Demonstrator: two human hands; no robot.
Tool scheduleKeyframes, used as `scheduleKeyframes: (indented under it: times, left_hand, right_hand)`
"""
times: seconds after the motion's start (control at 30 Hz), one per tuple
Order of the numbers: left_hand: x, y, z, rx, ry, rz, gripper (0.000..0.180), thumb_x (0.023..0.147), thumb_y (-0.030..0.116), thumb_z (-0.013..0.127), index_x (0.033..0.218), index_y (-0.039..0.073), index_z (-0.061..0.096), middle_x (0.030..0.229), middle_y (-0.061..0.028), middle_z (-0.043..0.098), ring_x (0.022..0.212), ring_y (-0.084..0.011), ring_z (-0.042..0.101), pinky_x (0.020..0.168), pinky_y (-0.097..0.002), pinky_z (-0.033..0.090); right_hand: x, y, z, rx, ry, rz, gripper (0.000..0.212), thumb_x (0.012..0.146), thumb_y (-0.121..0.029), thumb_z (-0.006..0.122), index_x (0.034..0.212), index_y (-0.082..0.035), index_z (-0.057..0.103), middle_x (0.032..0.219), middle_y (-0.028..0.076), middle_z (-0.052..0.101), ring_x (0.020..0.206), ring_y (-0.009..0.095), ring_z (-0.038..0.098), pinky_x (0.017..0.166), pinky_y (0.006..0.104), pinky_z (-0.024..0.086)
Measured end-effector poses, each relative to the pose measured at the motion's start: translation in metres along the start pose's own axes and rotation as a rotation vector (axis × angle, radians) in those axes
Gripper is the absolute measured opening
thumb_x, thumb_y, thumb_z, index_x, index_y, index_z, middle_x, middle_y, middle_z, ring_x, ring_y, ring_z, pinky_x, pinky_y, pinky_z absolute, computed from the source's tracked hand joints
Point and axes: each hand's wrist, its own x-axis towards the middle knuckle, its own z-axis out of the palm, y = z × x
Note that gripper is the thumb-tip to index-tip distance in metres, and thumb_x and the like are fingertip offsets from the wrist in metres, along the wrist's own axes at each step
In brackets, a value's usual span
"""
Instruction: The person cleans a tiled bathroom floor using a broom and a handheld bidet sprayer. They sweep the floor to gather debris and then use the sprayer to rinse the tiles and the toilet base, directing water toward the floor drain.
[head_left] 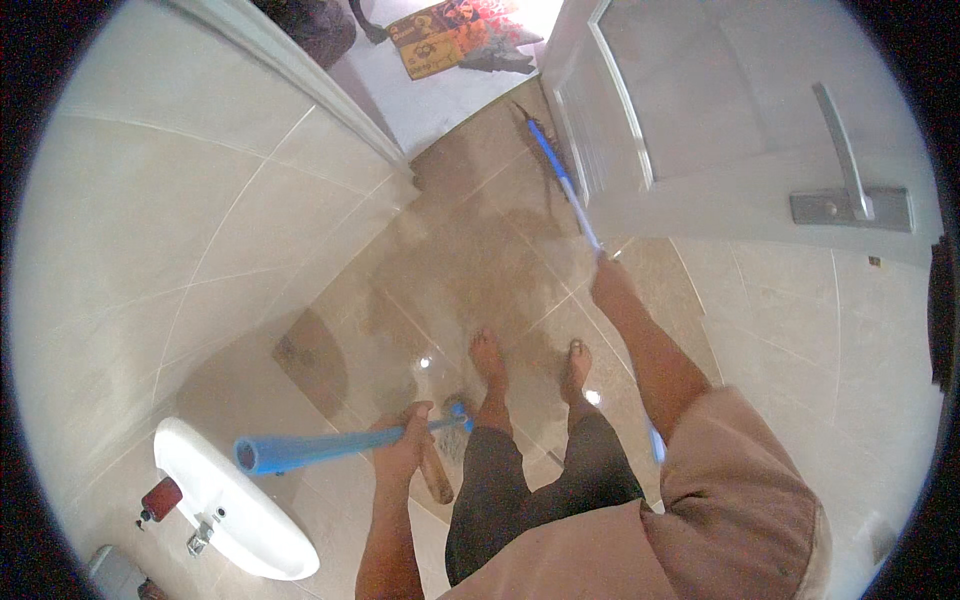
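My left hand (403, 445) is closed round a thick light-blue pole (320, 448), held nearly level across the lower left. Its near open end points toward the washbasin. At the other end, beside my leg, are a small blue fitting and a greyish tuft (450, 440), partly hidden. A brown stick-like piece (436, 474) shows just below that hand; I cannot tell what it is. My right hand (615, 283) grips a long blue-and-white pole (568, 190) slanting away to the foot of the door. A dark, thin head (520, 112) ends it there, its kind unclear.
A white washbasin (245, 525) with a tap and a red bottle (161, 498) is at lower left. The grey door (690, 90) stands open on the right. Beige floor tiles (480, 240) look wet. Beyond the doorway lies a colourful printed sheet (455, 38). My bare feet (487, 355) are mid-floor.
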Motion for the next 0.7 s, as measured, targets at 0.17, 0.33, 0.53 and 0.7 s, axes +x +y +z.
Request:
scheduleKeyframes:
  times: [0.17, 0.33, 0.53, 0.7]
  left_hand:
    - [-0.017, 0.019, 0.044, 0.028, 0.034, 0.228, 0.03, 0.092, 0.028, 0.07, 0.11, 0.006, 0.076, 0.077, -0.0084, 0.07, 0.069, -0.0155, 0.064, 0.063, -0.0346, 0.049]
    - [-0.038, 0.065, 0.078, 0.081, 0.031, 0.334, 0.033, 0.088, 0.034, 0.073, 0.097, 0.003, 0.073, 0.08, -0.0119, 0.07, 0.073, -0.0212, 0.065, 0.066, -0.039, 0.049]
    - [-0.022, 0.067, 0.174, 0.42, -0.204, 0.482, 0.042, 0.082, 0.042, 0.076, 0.09, 0.001, 0.072, 0.085, -0.0196, 0.072, 0.088, -0.0331, 0.071, 0.08, -0.0438, 0.053]
    - [-0.037, 0.087, 0.284, 0.842, -0.389, 0.541, 0.042, 0.081, 0.04, 0.075, 0.099, 0.002, 0.072, 0.09, -0.0221, 0.073, 0.093, -0.0404, 0.07, 0.085, -0.0479, 0.053]
  right_hand:
    - [-0.006, -0.033, 0.017, -0.079, -0.246, -0.323, 0.029, 0.094, -0.014, 0.052, 0.113, 0.006, 0.057, 0.098, 0.028, 0.069, 0.091, 0.044, 0.069, 0.078, 0.0523, 0.057]
    - [-0.15, 0.04, 0.039, 0.166, -0.326, -0.106, 0.037, 0.096, -0.023, 0.05, 0.122, 0.001, 0.059, 0.109, 0.027, 0.067, 0.093, 0.046, 0.067, 0.082, 0.0546, 0.054]
    - [-0.273, 0.125, -0.098, 0.227, -0.544, 0.002, 0.038, 0.085, -0.028, 0.065, 0.104, 0.004, 0.069, 0.096, 0.031, 0.069, 0.084, 0.047, 0.07, 0.075, 0.0557, 0.057]
    - [-0.323, 0.22, -0.101, 0.287, -0.648, 0.285, 0.036, 0.078, -0.024, 0.072, 0.094, 0.008, 0.07, 0.086, 0.028, 0.071, 0.082, 0.039, 0.073, 0.074, 0.0506, 0.059]
